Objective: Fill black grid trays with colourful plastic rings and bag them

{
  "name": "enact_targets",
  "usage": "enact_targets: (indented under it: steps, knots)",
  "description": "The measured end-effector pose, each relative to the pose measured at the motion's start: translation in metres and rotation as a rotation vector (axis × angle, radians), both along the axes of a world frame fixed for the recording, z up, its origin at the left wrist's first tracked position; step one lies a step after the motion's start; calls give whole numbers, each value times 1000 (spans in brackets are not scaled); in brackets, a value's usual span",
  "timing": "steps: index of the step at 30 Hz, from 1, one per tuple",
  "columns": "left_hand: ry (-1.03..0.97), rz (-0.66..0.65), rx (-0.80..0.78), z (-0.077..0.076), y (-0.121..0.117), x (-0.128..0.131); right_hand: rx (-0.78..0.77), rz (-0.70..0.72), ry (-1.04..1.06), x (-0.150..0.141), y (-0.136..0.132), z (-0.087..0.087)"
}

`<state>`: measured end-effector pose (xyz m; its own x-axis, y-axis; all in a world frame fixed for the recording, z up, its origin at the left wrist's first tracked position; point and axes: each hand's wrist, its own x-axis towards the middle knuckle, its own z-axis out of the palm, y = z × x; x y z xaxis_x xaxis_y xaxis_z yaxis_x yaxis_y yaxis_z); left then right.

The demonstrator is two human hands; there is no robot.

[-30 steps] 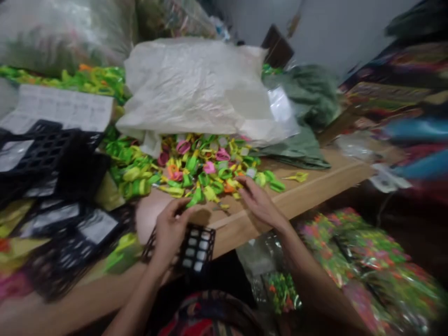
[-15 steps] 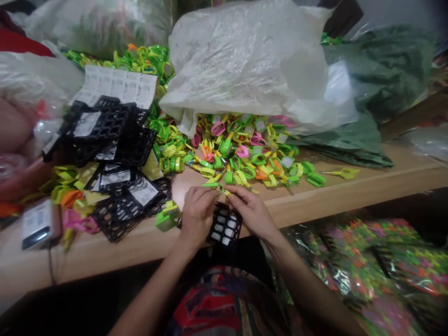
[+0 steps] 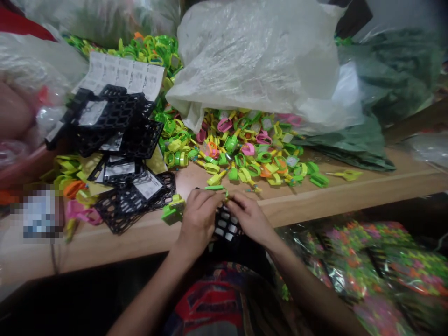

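My left hand [image 3: 199, 219] and my right hand [image 3: 247, 217] meet at the wooden table's front edge [image 3: 315, 198]. Both are closed round a black plastic grid tray [image 3: 226, 225] with white squares in its cells. Between the fingertips sits a small green and yellow plastic piece [image 3: 220, 190]. Just beyond lies a spread of small green, yellow, pink and orange plastic rings [image 3: 245, 154]. A green ring piece [image 3: 172, 211] lies beside my left hand.
A stack of black grid trays [image 3: 119, 149] with white labels lies at the left. A large white plastic bag [image 3: 259, 60] covers the back of the ring pile; a green bag [image 3: 378, 93] sits at the right. Bags of coloured pieces [image 3: 378, 266] lie below the table.
My right hand left the ring pile and joined my left hand at the black tray with a small green piece. The view swung left and downward.
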<state>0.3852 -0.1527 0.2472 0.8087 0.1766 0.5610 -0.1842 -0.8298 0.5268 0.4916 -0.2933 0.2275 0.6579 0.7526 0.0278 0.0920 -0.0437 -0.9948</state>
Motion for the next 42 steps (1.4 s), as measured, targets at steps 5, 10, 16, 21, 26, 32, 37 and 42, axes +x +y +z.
enact_targets:
  steps: [5, 10, 16, 21, 26, 32, 37, 42]
  knots:
    - [-12, -6, -58, -4, 6, -2, -26, 47, 93, 11, -7, 10]
    - [-34, -18, -35, -5, 7, -1, -11, 40, 239, 9, -11, 8]
    - [3, -3, 35, -8, 6, -1, -14, 33, 230, 9, -13, 8]
    - [18, 10, 90, -5, 4, 2, 6, 20, 215, 11, -13, 8]
    - [35, -13, 130, -4, 4, 3, -4, 39, 170, 14, -13, 6]
    - [44, 34, 226, -8, -3, 2, -21, -53, -75, 9, -7, 0]
    - [83, -53, 250, 8, -3, -5, -61, 96, -276, 15, -11, 0]
    - [-42, 78, 108, 42, 27, -24, -58, 31, -209, 22, -2, -4]
